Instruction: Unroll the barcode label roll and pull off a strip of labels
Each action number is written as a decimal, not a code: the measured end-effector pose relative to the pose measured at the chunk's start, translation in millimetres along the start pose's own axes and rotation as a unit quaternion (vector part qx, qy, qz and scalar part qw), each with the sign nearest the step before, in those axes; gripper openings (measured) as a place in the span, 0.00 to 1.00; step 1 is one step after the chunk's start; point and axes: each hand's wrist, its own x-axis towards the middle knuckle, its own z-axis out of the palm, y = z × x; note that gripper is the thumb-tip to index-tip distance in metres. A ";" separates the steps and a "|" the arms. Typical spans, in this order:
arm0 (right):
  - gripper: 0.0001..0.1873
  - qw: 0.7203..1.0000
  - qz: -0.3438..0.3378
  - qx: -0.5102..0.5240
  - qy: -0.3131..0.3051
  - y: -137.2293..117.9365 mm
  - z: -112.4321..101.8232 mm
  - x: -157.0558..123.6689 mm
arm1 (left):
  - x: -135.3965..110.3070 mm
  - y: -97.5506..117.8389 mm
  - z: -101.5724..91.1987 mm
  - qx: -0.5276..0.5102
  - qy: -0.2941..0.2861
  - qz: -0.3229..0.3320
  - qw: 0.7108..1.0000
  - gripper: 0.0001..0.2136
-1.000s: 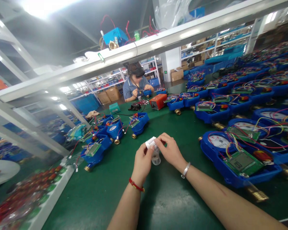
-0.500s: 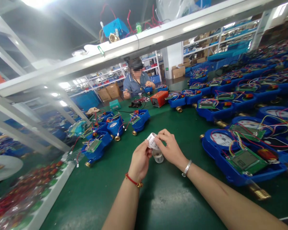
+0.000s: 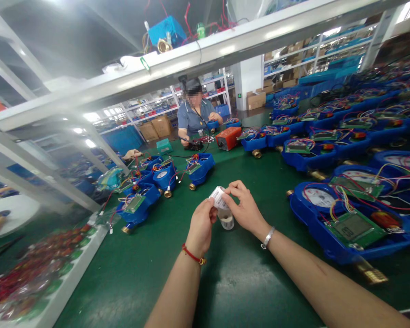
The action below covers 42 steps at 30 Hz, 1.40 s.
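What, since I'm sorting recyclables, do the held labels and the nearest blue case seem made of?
Labels: perhaps paper, possibly film; matte white, dark print, thin and bending.

Blue case: likely moulded plastic, smooth, slightly glossy, judging by its even colour and rounded edges.

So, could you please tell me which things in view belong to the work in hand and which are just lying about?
In hand:
white printed strip, held by the left hand and right hand

Apparently lying about, untouched by these hands:
nearest blue meter
orange box
teal box
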 end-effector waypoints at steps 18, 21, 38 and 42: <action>0.08 0.994 -0.047 -0.042 -0.088 0.9 -7.7 0.0 | 2.5 20.7 -24.7 0.365 -0.055 0.251 0.895 0.11; 0.08 0.992 -0.056 -0.042 -0.109 -2.3 -8.3 -1.6 | -0.9 22.3 -23.3 0.393 -0.085 0.256 0.879 0.06; 0.18 0.979 0.131 0.155 -0.023 10.0 7.4 4.0 | 10.4 -0.7 -19.0 0.099 0.019 0.137 0.985 0.17; 0.13 0.986 0.102 0.134 -0.023 4.4 1.1 4.6 | 10.7 -0.9 -18.7 0.140 0.052 0.161 0.976 0.15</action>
